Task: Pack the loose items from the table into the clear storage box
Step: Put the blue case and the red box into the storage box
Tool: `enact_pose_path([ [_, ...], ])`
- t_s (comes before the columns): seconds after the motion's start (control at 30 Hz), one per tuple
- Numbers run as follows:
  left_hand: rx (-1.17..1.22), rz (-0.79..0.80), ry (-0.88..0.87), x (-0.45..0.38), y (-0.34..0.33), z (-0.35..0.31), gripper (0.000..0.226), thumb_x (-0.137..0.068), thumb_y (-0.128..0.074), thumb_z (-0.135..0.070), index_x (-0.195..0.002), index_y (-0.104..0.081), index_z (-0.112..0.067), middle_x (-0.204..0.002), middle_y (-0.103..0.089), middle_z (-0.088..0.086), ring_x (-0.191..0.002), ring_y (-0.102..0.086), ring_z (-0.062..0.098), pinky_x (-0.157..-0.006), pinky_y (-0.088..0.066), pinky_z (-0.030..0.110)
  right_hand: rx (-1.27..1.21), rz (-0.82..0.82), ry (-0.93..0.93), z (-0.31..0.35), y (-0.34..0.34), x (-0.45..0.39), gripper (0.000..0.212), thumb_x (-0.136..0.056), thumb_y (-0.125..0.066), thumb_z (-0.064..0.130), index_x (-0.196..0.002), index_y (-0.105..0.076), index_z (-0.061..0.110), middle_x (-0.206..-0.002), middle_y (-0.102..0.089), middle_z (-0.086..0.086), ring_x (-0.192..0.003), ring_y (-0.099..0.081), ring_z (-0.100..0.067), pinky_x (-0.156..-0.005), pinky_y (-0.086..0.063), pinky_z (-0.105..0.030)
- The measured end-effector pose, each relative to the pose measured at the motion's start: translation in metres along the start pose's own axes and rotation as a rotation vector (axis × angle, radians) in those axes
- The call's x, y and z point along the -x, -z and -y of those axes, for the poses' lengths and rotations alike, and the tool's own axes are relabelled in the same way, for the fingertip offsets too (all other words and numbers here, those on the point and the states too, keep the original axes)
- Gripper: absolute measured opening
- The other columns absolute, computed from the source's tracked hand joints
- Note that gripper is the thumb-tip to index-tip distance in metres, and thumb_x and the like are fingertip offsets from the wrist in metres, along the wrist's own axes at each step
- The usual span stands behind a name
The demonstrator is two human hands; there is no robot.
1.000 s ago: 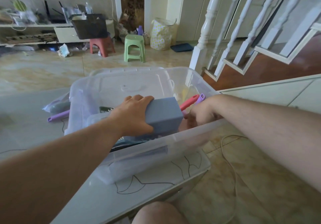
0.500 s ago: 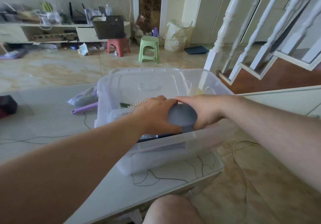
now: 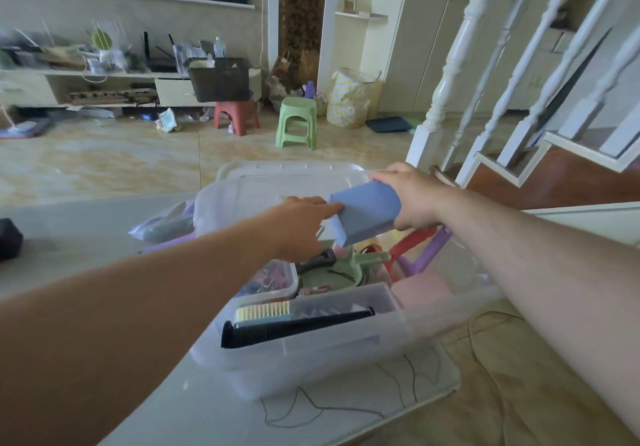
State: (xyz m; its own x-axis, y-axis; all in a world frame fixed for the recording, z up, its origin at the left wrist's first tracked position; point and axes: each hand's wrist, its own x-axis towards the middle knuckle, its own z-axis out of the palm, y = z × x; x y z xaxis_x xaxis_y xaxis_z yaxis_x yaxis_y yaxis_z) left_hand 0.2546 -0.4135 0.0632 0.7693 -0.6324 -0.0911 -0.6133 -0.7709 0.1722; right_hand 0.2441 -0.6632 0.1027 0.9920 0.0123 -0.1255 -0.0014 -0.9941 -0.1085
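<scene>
Overhead, two hands hold one blue block (image 3: 365, 211); one clear storage box (image 3: 311, 362) below

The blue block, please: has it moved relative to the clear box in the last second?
Yes. The blue block has risen from low inside the clear storage box to above its contents, toward the far rim, gripped by the right hand and touched by the left hand.
</scene>
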Motion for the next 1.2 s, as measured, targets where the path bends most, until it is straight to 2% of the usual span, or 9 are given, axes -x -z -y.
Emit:
enact_pose_path([
  [0.17, 0.017, 0.010, -0.090, -0.017, -0.030, -0.016, 0.076, -0.098, -0.051, -0.037, -0.163, -0.016, -0.024, -0.164, -0.031, -0.002, -0.139, -0.039, 0.032, -0.112, -0.037, 0.046, 0.059, 0.081, -0.047, -0.033, -0.036, -0.009, 0.110, -0.079, -0.078, 0.017, -0.166, -0.014, 0.035, -0.168, -0.016, 0.011, -0.142, -0.044, -0.026, -0.102, -0.051, -0.038],
  [0.27, -0.098, 0.102, -0.155, -0.020, -0.050, -0.017, 0.059, -0.093, -0.050, -0.042, -0.147, -0.042, -0.020, -0.154, -0.040, -0.001, -0.129, -0.046, 0.031, -0.109, -0.039, 0.045, 0.231, 0.126, -0.065, -0.028, -0.050, -0.009, 0.096, -0.085, -0.071, 0.029, -0.164, -0.017, 0.022, -0.158, -0.034, 0.002, -0.125, -0.053, -0.032, -0.092, -0.054, -0.042],
  [0.33, -0.111, 0.142, -0.122, -0.018, -0.057, -0.013, 0.064, -0.089, -0.054, -0.050, -0.145, -0.039, -0.022, -0.144, -0.049, 0.000, -0.126, -0.046, 0.031, -0.108, -0.041, 0.047, 0.291, 0.087, -0.046, -0.019, -0.050, -0.009, 0.081, -0.081, -0.069, 0.035, -0.151, -0.033, 0.020, -0.144, -0.042, 0.003, -0.115, -0.048, -0.031, -0.085, -0.056, -0.045],
  [0.43, -0.128, 0.062, -0.078, -0.015, -0.051, -0.012, 0.068, -0.093, -0.046, -0.051, -0.155, -0.029, -0.030, -0.148, -0.047, -0.002, -0.139, -0.036, 0.035, -0.114, -0.035, 0.050, 0.294, 0.048, -0.005, -0.013, -0.044, -0.004, 0.091, -0.078, -0.067, 0.038, -0.157, -0.024, 0.036, -0.155, -0.033, 0.010, -0.129, -0.040, -0.032, -0.097, -0.051, -0.047],
  [0.5, -0.143, 0.004, -0.060, -0.010, -0.035, -0.012, 0.062, -0.094, -0.042, -0.052, -0.153, -0.036, -0.035, -0.146, -0.051, -0.004, -0.141, -0.035, 0.035, -0.114, -0.034, 0.049, 0.190, 0.048, 0.027, -0.005, -0.036, 0.002, 0.095, -0.082, -0.068, 0.036, -0.162, -0.018, 0.045, -0.163, -0.027, 0.013, -0.140, -0.035, -0.031, -0.105, -0.046, -0.046],
  [0.57, -0.089, -0.050, -0.036, 0.005, -0.011, -0.011, 0.060, -0.091, -0.050, -0.059, -0.148, -0.046, -0.039, -0.144, -0.055, -0.006, -0.139, -0.040, 0.030, -0.112, -0.038, 0.047, 0.014, 0.015, 0.070, 0.012, -0.027, 0.011, 0.086, -0.086, -0.071, 0.035, -0.160, -0.029, 0.043, -0.162, -0.035, 0.011, -0.141, -0.039, -0.026, -0.104, -0.045, -0.041],
  [0.83, 0.015, -0.373, 0.251, 0.187, 0.064, 0.095, 0.036, -0.091, -0.066, -0.043, -0.127, -0.065, -0.043, -0.136, -0.062, -0.007, -0.129, -0.050, 0.017, -0.112, -0.036, 0.040, -0.217, -0.087, 0.250, 0.139, 0.004, 0.060, 0.066, -0.087, -0.072, 0.043, -0.149, -0.048, 0.042, -0.150, -0.054, 0.007, -0.135, -0.052, -0.018, -0.106, -0.043, -0.036],
  [1.0, 0.055, -0.271, 0.572, 0.314, 0.030, 0.186, 0.033, -0.089, -0.069, -0.043, -0.122, -0.066, -0.046, -0.138, -0.059, -0.006, -0.126, -0.054, 0.019, -0.109, -0.042, 0.040, -0.169, -0.121, 0.404, 0.249, 0.007, 0.072, 0.061, -0.084, -0.067, 0.034, -0.143, -0.055, 0.039, -0.144, -0.056, 0.001, -0.130, -0.054, -0.022, -0.109, -0.046, -0.040],
  [1.2, 0.161, -0.231, 0.663, 0.367, -0.016, 0.240, 0.030, -0.088, -0.068, -0.046, -0.118, -0.067, -0.049, -0.138, -0.056, -0.006, -0.125, -0.051, 0.019, -0.108, -0.043, 0.039, -0.012, -0.067, 0.468, 0.366, -0.021, 0.042, 0.058, -0.086, -0.063, 0.031, -0.143, -0.055, 0.035, -0.139, -0.052, 0.001, -0.124, -0.052, -0.026, -0.101, -0.051, -0.044],
])
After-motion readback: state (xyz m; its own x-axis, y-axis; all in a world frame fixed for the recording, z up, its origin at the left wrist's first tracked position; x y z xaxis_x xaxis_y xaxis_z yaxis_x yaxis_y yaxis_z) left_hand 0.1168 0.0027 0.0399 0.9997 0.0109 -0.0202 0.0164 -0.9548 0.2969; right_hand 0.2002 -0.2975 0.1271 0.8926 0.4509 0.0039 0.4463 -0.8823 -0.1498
